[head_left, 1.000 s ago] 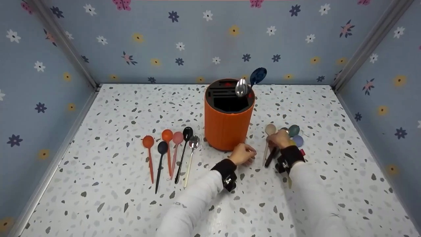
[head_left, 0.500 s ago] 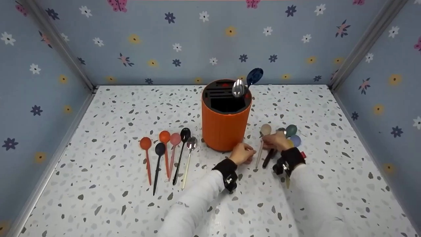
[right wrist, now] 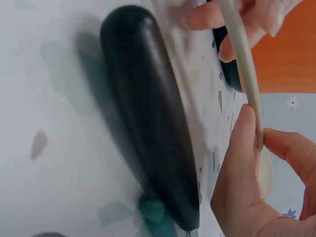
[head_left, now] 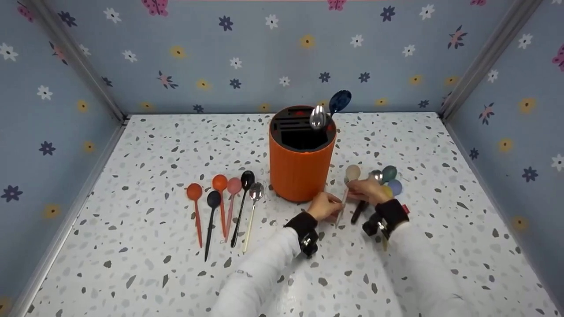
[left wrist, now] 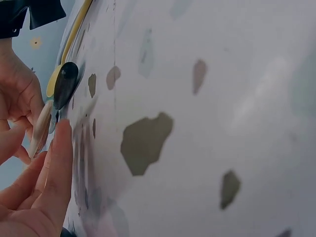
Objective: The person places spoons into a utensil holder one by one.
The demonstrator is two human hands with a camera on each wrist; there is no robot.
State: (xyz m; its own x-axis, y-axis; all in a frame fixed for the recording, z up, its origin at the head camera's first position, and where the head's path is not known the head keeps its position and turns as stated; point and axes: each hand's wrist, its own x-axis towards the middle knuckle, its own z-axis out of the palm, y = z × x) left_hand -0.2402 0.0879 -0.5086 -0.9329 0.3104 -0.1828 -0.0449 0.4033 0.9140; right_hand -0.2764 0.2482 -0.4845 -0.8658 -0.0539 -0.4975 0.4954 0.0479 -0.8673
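My right hand pinches a beige spoon by its handle. In the right wrist view, thumb and finger of that hand press the handle near the bowl. My left hand is just left of the lower handle end. Its fingers are fairly straight and spread, and stand close to the handle without a visible grip. Under the right hand lies a spoon with a thick black handle. Green, lilac and yellow spoons lie beside it.
An orange utensil holder stands behind the hands, with a metal spoon and a dark blue spoon in it. Several spoons, among them an orange one and a metal-bowled one, lie at left. Patterned walls enclose the table.
The right hand has moved slightly left with the beige spoon, bringing its handle end up to the left hand. The left hand has stayed nearly still; the view has shifted a little.
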